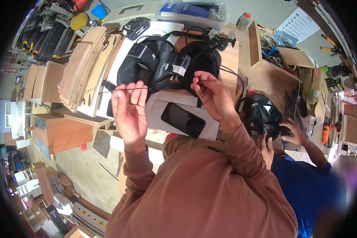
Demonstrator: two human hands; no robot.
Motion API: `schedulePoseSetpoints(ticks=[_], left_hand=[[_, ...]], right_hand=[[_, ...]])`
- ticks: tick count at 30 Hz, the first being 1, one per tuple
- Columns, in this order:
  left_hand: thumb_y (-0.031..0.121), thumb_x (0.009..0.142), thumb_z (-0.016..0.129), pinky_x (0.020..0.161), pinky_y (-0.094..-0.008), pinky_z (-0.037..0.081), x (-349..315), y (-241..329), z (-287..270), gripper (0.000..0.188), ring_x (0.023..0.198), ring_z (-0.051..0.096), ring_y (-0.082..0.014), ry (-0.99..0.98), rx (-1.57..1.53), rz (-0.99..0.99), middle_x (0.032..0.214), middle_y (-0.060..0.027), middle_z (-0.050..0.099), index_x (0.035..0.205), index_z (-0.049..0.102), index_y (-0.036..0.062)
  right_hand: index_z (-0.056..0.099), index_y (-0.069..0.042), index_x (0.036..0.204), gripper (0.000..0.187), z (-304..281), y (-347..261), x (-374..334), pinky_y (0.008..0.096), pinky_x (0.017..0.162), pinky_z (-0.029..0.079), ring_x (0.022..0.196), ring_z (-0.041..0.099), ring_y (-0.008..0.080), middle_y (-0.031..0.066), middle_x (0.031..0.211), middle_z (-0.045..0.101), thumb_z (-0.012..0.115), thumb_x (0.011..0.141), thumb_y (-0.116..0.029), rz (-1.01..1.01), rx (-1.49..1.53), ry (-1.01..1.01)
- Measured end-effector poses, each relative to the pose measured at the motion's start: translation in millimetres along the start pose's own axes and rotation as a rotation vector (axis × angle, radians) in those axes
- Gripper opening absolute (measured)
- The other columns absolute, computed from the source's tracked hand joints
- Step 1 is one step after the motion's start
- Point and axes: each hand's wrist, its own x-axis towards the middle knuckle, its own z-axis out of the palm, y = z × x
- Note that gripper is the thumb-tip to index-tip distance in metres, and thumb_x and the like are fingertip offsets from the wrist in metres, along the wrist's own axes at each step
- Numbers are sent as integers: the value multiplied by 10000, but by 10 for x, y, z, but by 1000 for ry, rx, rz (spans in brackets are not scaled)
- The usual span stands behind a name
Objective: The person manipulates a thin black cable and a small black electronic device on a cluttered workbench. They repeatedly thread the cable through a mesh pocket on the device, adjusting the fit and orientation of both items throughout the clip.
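Note:
My left hand point(129, 109) is palm up, its thumb and fingers closed on a thin black cable point(133, 89) that runs across the fingertips. Off to the right, my right hand point(215, 97) is raised with its fingers pinched together; what lies between them is too small to make out. Just beyond both hands sits a black mesh headgear point(162, 51) with straps, cables and a dark box-shaped module point(143, 54). A black smartphone point(183, 119) lies on a white surface point(154, 115) between my forearms.
At my right, a person in blue handles a black zippered pouch point(263, 112). Upright wooden panels point(81, 69) stand left. Farther back are a black battery pack point(135, 27), a clear plastic bin point(222, 16), a red-capped bottle point(243, 22) and a wooden tray point(255, 47) of cables.

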Motion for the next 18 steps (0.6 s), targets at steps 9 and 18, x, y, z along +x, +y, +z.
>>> schedulePoseSetpoints(ticks=[9,18], left_hand=[[180,1086,599,1164,-504,480,180,77,4,178,1186,647,-284,-44,-39,110,1178,-103,667,1221,583,65],[147,1073,617,1177,-472,469,170,-23,46,163,1072,639,-205,-70,-150,37,1079,-48,642,1207,589,59]], right_hand=[[624,-29,1140,146,-174,110,-99,268,888,565,935,640,164,80,1065,653,563,1102,-156,-50,156,178],[629,-108,1078,118,-255,112,-244,327,895,567,923,646,160,29,1069,669,604,1090,-223,-88,198,275]])
